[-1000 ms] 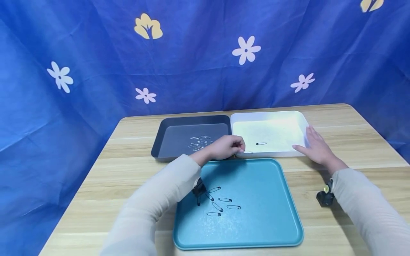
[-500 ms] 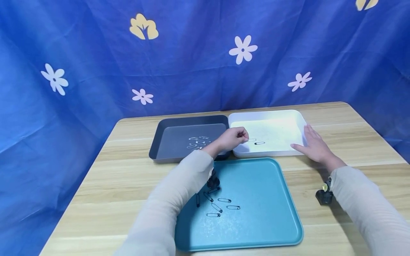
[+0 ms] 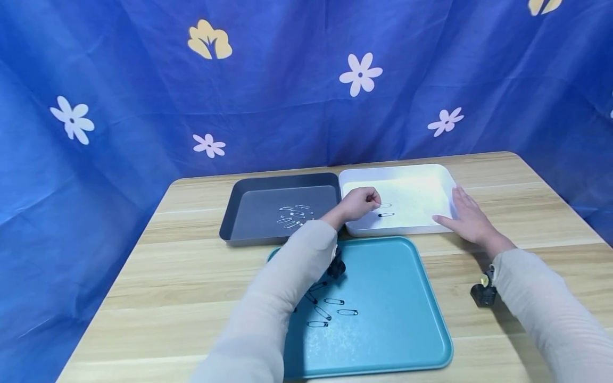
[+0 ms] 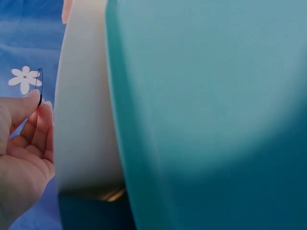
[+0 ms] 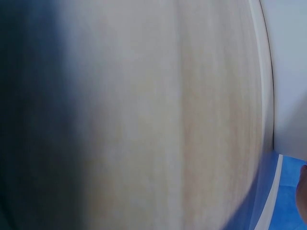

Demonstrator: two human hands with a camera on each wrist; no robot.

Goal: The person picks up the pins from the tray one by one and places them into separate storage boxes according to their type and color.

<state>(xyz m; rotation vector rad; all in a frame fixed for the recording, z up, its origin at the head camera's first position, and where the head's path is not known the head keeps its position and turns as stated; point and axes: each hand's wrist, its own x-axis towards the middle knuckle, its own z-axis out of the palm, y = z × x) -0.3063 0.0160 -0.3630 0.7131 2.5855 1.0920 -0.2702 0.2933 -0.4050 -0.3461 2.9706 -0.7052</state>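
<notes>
My left hand (image 3: pixel 359 205) is over the left part of the white tray (image 3: pixel 415 185). Between thumb and index finger it pinches a safety pin (image 4: pixel 41 82), which points upward in the left wrist view. A second safety pin (image 3: pixel 386 215), with a dark head, lies on the white tray's floor just below that hand. At the tray's right wall, my right hand (image 3: pixel 471 221) rests with fingers straight and thumb apart; only a sliver of it shows in the right wrist view. Several more safety pins (image 3: pixel 333 301) lie on the teal tray (image 3: pixel 388 340), some partly hidden by my left sleeve.
A dark grey tray (image 3: pixel 261 205) stands left of the white one, holding several silvery safety pins (image 3: pixel 297 214). The wooden table (image 3: pixel 163 266) ends at the back before a blue curtain (image 3: pixel 282 80) with flower shapes. Black wrist cameras hang under both forearms.
My left hand has moved right and slightly away from me, from the white tray's near left corner to over its floor, carrying the safety pin. The right hand has stayed at the tray wall.
</notes>
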